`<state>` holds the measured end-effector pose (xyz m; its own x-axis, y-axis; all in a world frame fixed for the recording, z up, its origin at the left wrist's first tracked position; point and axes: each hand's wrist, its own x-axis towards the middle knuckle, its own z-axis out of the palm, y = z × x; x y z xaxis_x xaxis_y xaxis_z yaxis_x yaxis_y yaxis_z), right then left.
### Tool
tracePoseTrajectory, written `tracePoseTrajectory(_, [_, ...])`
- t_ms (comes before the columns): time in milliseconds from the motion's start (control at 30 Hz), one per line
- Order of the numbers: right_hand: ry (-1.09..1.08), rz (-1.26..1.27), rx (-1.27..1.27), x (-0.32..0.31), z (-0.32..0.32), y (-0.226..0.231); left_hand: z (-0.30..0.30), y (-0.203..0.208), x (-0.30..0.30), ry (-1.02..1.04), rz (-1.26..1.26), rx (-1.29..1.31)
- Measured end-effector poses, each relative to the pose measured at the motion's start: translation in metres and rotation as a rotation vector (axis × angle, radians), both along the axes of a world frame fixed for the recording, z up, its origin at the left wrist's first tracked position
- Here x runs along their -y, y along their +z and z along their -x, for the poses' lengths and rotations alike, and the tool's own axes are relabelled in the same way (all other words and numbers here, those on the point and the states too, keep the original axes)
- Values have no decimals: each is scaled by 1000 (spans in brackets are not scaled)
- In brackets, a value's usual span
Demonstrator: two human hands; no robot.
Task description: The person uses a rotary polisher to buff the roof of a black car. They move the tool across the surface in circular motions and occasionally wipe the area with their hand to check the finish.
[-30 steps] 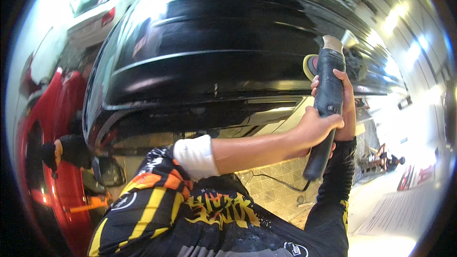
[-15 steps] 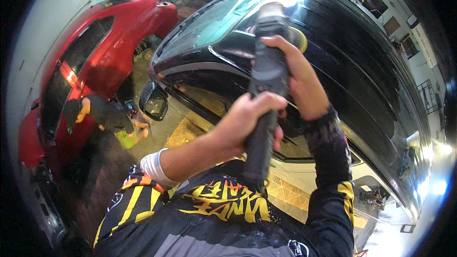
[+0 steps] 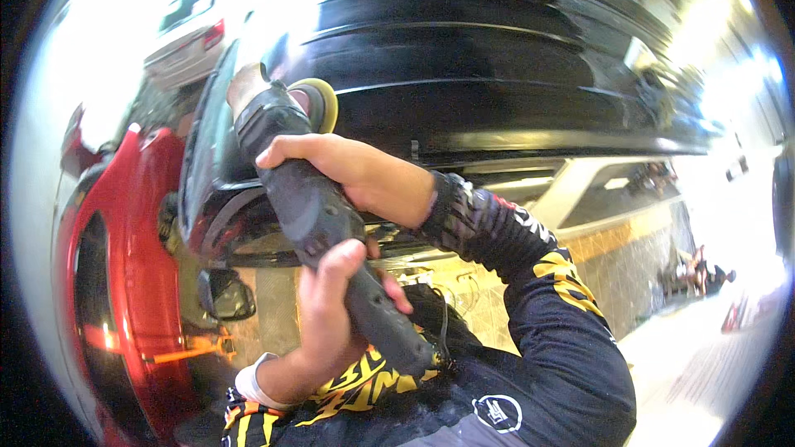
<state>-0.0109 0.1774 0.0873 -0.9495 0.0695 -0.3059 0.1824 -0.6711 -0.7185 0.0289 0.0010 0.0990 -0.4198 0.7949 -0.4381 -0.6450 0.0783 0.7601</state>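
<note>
A long black car polisher (image 3: 310, 199) slants across the view, gripped with both hands. My right hand (image 3: 352, 165) wraps round its body near the head, the thumb lying along the top. Closer to my chest, my left hand (image 3: 327, 298) closes round the rear handle. A round pad with a yellow rim (image 3: 319, 103) shows at the far end and lies at the roof of the black car (image 3: 447, 66); whether it presses on the surface I cannot tell. A cord (image 3: 445, 323) runs from the handle's rear end.
A red car body (image 3: 132, 257) stands at the left, a white car (image 3: 186, 41) behind it. The black car's side mirror (image 3: 228, 294) juts out at lower left. On the roof's far right sits a pale object (image 3: 642, 58). Another person (image 3: 704, 269) is far right.
The view has turned right. The polisher now tilts toward the left, both hands still round it. The crouching person beside the red car is out of sight.
</note>
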Motion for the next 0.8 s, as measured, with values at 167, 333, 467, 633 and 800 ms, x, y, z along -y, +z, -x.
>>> tracePoseTrajectory(167, [-316, -15, 8, -45, -138, 9, -70, -13, -41, -284, -165, 33])
tracePoseTrajectory(333, [-758, -128, 8, -85, -274, 33, -134, 0, -122, -669, -281, 163])
tracePoseTrajectory(467, [-1041, -225, -80, -126, -338, 42, -179, 11, -201, -878, -265, 188])
tracePoseTrajectory(633, [-1022, -276, -94, -137, -343, 46, -174, 8, -217, -879, -305, 172])
tracePoseTrajectory(800, [-758, -24, -13, -101, -273, 28, -110, 0, -133, -721, -238, 171])
